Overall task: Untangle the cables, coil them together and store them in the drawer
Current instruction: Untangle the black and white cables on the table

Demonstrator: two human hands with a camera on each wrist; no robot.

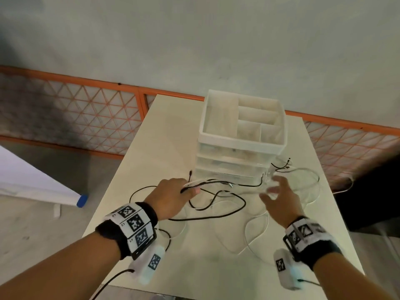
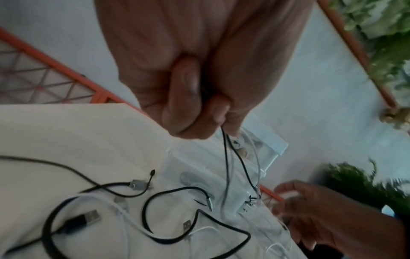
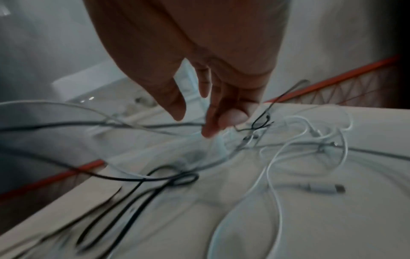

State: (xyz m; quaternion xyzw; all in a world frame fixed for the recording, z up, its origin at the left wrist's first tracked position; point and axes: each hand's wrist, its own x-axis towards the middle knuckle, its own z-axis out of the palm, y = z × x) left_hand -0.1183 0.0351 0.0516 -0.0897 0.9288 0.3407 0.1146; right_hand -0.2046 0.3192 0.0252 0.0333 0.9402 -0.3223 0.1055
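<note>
Several black cables (image 1: 227, 215) and white cables (image 1: 257, 234) lie tangled on the white table (image 1: 164, 135), in front of a translucent drawer unit (image 1: 229, 163). My left hand (image 1: 190, 190) grips a bunch of black and white strands close to the drawers. In the left wrist view it is a fist (image 2: 213, 112), and the strands (image 2: 226, 157) hang from it. My right hand (image 1: 271, 187) hovers over the white loops at the unit's right corner, blurred, with fingers spread. Its fingertips (image 3: 213, 129) touch strands, thumb apart. Loose USB plugs (image 2: 88, 217) (image 3: 321, 189) lie on the table.
An open tray with dividers (image 1: 242, 141) tops the drawer unit. An orange mesh fence (image 1: 86, 109) runs behind the table. A white board with a blue cap (image 1: 82, 200) stands at the left, and a dark object (image 1: 368, 191) at the right. One white cable hangs over the right edge.
</note>
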